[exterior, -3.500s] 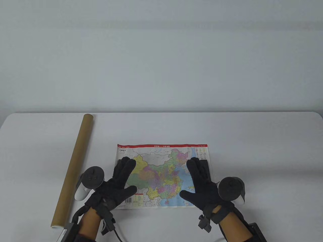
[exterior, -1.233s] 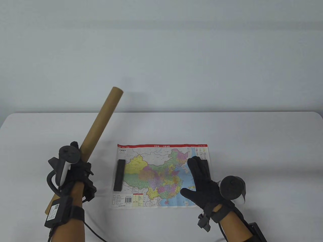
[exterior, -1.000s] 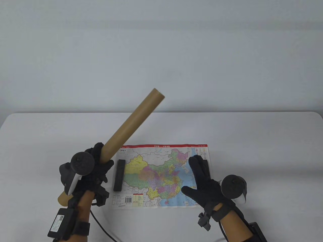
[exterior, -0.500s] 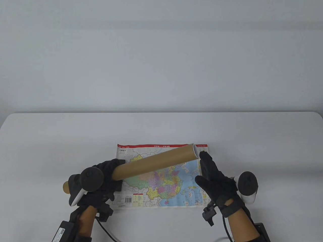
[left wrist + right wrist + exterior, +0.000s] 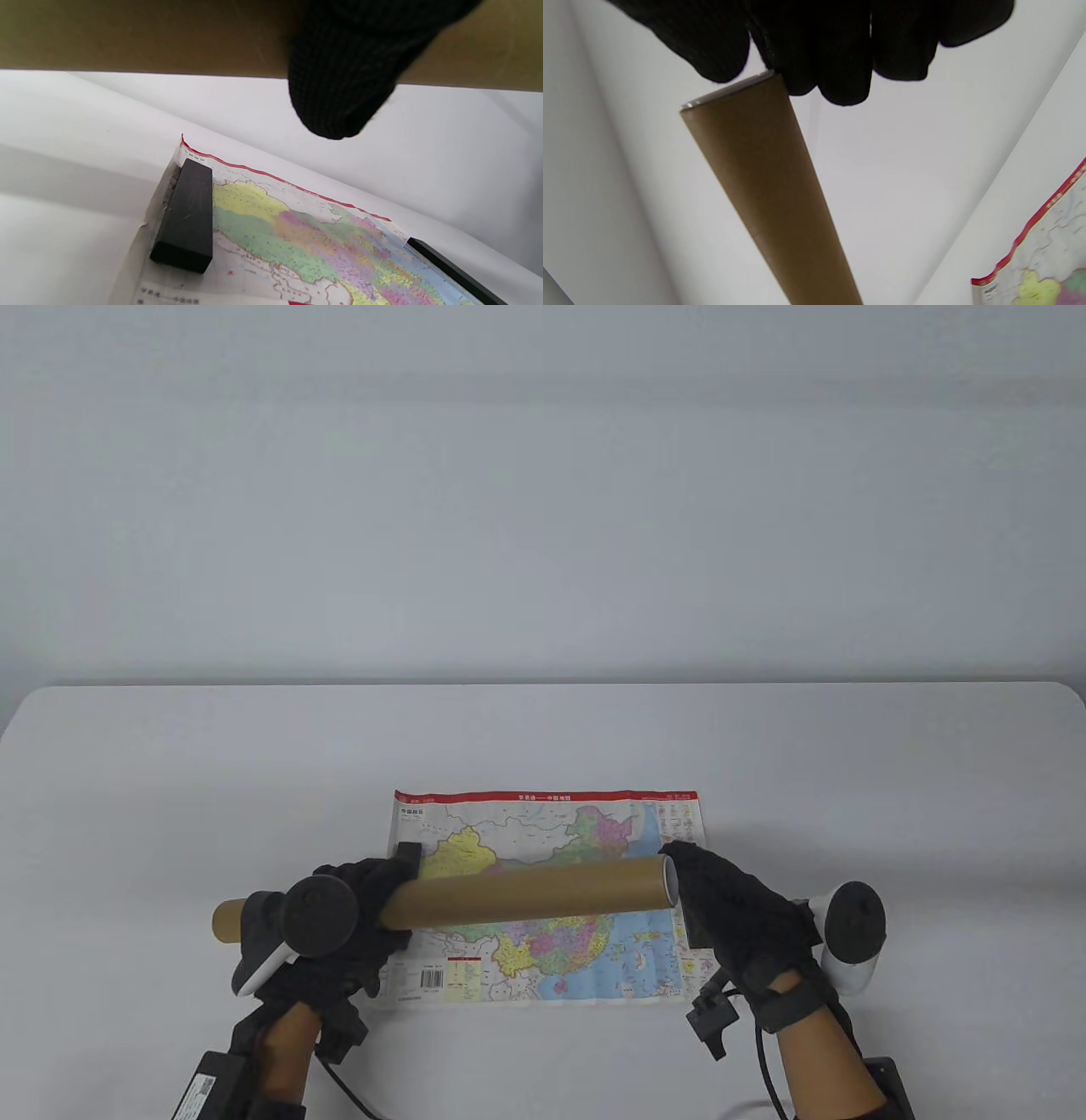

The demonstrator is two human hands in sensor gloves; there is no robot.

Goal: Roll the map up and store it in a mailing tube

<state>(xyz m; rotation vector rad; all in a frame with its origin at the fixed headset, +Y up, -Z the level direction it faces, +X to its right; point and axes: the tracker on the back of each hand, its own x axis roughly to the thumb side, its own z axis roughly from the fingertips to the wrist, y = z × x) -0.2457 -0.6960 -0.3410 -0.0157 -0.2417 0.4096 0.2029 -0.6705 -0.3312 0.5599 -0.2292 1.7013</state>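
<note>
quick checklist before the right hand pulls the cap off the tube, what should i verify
1. Left hand grips the mailing tube firmly: ok, fingers wrapped round it near its left end.
2. Right hand is on the tube's right end: ok, fingers curl at the white cap.
3. Tube is held clear of the table: ok, roughly level above the map.
4. Map is rolled: not ok, it lies flat.
5. Weights are off the map: not ok, a black bar sits on its left edge and another on the right.
6. Cap is loose: cannot tell.
</note>
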